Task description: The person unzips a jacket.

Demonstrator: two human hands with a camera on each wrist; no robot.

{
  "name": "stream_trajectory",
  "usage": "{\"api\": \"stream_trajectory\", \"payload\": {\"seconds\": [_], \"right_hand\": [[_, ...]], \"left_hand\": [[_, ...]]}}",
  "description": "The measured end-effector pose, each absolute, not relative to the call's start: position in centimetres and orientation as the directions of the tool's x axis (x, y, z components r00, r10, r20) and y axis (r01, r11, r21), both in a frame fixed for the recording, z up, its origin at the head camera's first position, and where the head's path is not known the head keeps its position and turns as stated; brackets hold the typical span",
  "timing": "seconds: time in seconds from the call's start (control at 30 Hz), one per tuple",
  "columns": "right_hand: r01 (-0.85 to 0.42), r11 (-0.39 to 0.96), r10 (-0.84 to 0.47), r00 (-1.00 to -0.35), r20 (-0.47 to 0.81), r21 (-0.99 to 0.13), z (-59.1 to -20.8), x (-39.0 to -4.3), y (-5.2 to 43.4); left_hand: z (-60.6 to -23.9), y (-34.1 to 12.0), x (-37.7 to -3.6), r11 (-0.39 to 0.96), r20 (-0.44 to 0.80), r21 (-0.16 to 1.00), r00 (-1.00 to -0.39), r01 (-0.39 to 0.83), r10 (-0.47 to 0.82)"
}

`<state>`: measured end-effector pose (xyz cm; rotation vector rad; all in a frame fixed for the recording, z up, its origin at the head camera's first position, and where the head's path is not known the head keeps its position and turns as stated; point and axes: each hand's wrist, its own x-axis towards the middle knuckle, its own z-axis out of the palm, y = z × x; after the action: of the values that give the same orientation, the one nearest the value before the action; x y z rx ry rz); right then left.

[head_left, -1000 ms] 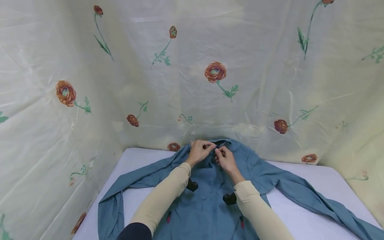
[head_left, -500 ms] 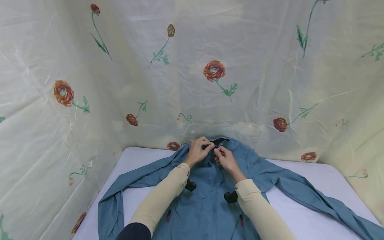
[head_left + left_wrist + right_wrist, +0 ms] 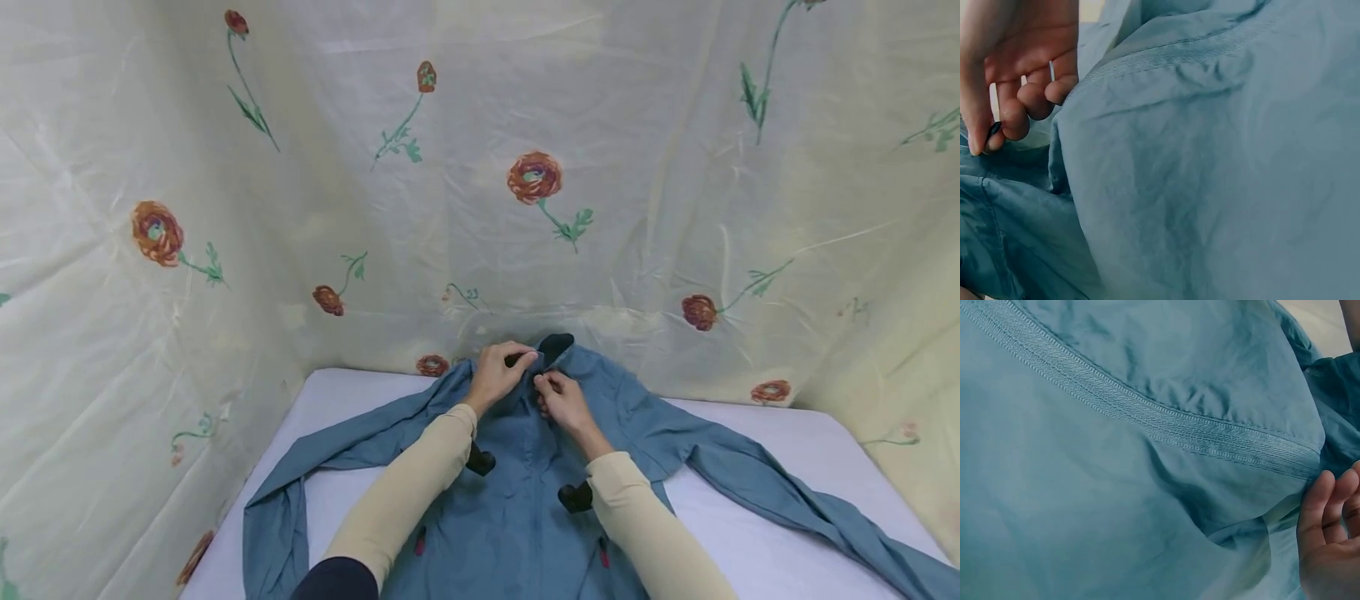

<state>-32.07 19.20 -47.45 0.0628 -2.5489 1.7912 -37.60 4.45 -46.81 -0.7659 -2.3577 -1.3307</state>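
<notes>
A blue shirt (image 3: pixel 525 517) lies front up on a white table (image 3: pixel 780 533), sleeves spread to both sides. Both hands meet at its neck. My left hand (image 3: pixel 525 360) pinches the collar edge; in the left wrist view its curled fingers (image 3: pixel 1019 112) hold a small dark piece beside the cloth (image 3: pixel 1210 175). My right hand (image 3: pixel 543 385) pinches the front edge just below the collar. In the right wrist view that hand (image 3: pixel 1329 537) shows at the lower right, under a stitched seam (image 3: pixel 1166 419). The collar's dark inside (image 3: pixel 556 343) stands up behind the fingers.
A cream curtain with red flowers (image 3: pixel 536 179) hangs close behind and on both sides of the table. The left sleeve (image 3: pixel 277 508) droops toward the front left edge. The right sleeve (image 3: pixel 810 508) runs to the front right corner.
The collar has been lifted and spread, so more of its dark inside shows. Both hands have stayed at the neck, the right one a little lower.
</notes>
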Motion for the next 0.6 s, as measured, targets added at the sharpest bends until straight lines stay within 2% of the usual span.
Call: {"api": "stream_trajectory", "payload": {"seconds": [0.23, 0.6], "right_hand": [[-0.043, 0.352, -0.012, -0.999, 0.042, -0.935, -47.24, -31.91, 19.14], [-0.028, 0.371, -0.017, -1.0, 0.023, -0.928, -48.04, -31.62, 18.93]], "left_hand": [[-46.93, 4.46, -38.07, 0.376, 0.481, 0.765, -0.852, 0.523, 0.207], [-46.73, 3.92, -38.53, 0.353, 0.47, 0.798, -0.871, 0.488, 0.142]]}}
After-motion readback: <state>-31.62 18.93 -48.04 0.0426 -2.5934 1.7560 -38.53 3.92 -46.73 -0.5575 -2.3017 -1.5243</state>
